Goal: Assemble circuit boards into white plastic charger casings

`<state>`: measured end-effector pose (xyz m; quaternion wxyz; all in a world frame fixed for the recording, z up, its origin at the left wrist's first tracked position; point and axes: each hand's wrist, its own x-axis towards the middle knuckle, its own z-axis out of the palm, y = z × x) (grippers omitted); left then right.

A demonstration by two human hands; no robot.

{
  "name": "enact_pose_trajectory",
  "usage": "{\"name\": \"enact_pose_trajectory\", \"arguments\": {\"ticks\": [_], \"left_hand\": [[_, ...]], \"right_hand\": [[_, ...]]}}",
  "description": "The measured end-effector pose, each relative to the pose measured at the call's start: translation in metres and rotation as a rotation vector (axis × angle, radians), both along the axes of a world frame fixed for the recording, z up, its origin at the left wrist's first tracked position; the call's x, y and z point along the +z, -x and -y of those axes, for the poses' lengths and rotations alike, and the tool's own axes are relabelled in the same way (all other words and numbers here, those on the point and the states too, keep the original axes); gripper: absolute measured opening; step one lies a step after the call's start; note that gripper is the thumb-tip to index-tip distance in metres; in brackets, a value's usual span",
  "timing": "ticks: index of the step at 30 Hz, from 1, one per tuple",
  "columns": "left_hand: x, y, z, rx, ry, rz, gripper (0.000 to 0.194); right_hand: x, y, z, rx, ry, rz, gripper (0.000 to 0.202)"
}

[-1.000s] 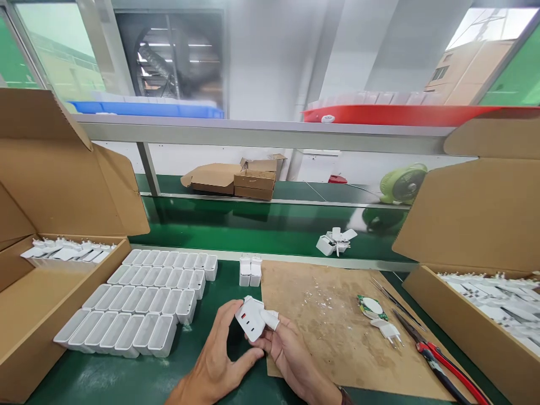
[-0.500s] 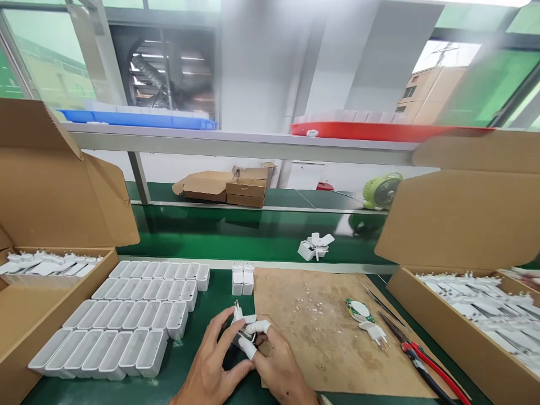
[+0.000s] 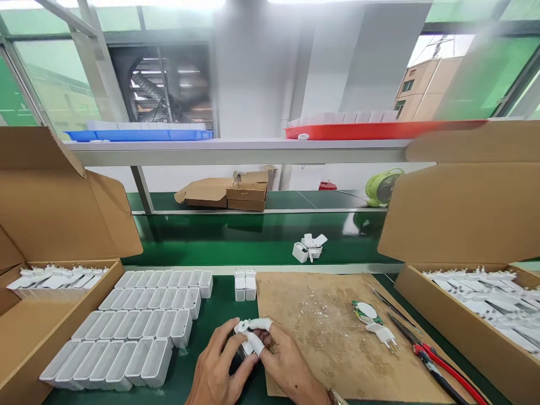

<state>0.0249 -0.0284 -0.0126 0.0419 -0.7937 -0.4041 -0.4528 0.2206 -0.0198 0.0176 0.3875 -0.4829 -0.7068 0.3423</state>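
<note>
Near the bottom centre, my left hand (image 3: 221, 365) grips the side of a small white plug part (image 3: 248, 336) with a dark lower body. My right hand (image 3: 287, 360), with white wraps on two fingers, presses on the same part from the right. My fingers cover much of it. Just beyond stand two white housings (image 3: 245, 286) side by side. On the brown sheet (image 3: 312, 349) to the right lie a green circuit board (image 3: 366, 312) with a white disc, a white plug piece (image 3: 382, 333), tweezers (image 3: 390, 301) and red-and-black pliers (image 3: 434, 363).
Rows of white open housings (image 3: 105, 360) stand at the left. Cardboard boxes of white parts flank the work spot, left (image 3: 97, 298) and right (image 3: 459, 315). A small white pile (image 3: 309, 247) lies on the green surface behind, below a shelf (image 3: 248, 152).
The plug part has been turned in my fingers, and its upright pins no longer show. Both hands are slightly further right in view. The camera view has tilted up a little.
</note>
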Motion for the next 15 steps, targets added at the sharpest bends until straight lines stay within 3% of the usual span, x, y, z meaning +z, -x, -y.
{"name": "enact_pose_trajectory", "arguments": {"ticks": [5, 9, 13, 15], "left_hand": [[-0.009, 0.002, -0.004, -0.048, -0.037, -0.082, 0.029], [-0.010, 0.007, -0.009, -0.091, 0.123, -0.091, 0.022], [0.018, 0.015, -0.030, -0.075, 0.518, 0.034, 0.016], [0.036, 0.020, -0.051, -0.043, 0.595, 0.077, 0.017]], "right_hand": [[-0.003, -0.007, -0.023, 0.054, 0.046, -0.054, 0.028], [0.007, -0.020, -0.056, -0.063, -0.035, -0.026, 0.039], [0.013, -0.029, -0.084, -0.115, -0.111, 0.037, 0.043], [0.007, -0.030, -0.091, -0.114, -0.119, 0.056, 0.049]]}}
